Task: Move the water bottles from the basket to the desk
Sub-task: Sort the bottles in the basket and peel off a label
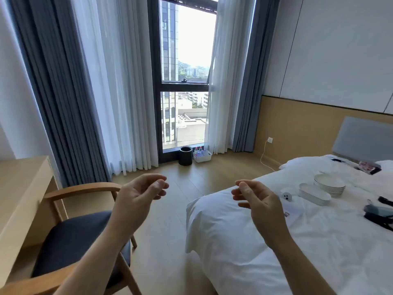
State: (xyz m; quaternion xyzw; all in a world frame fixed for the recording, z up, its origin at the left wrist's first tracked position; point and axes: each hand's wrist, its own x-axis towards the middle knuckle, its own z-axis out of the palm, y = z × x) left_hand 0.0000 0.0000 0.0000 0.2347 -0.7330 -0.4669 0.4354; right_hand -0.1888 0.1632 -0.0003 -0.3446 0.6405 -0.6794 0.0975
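A white basket [204, 159] stands on the floor by the window, far across the room. Clear water bottles [198, 151] with red caps stand upright in it. The light wooden desk [19, 184] runs along the left wall. My left hand [140, 193] and my right hand [256, 200] are raised in front of me, palms facing each other, fingers loosely curled and apart. Both hands hold nothing and are far from the basket.
A black round bin [185, 156] sits just left of the basket. A wooden chair with a dark blue seat [70, 241] stands at the desk. A white bed [297, 220] at right carries stacked plates [329, 185] and small items. Wooden floor runs between chair and bed.
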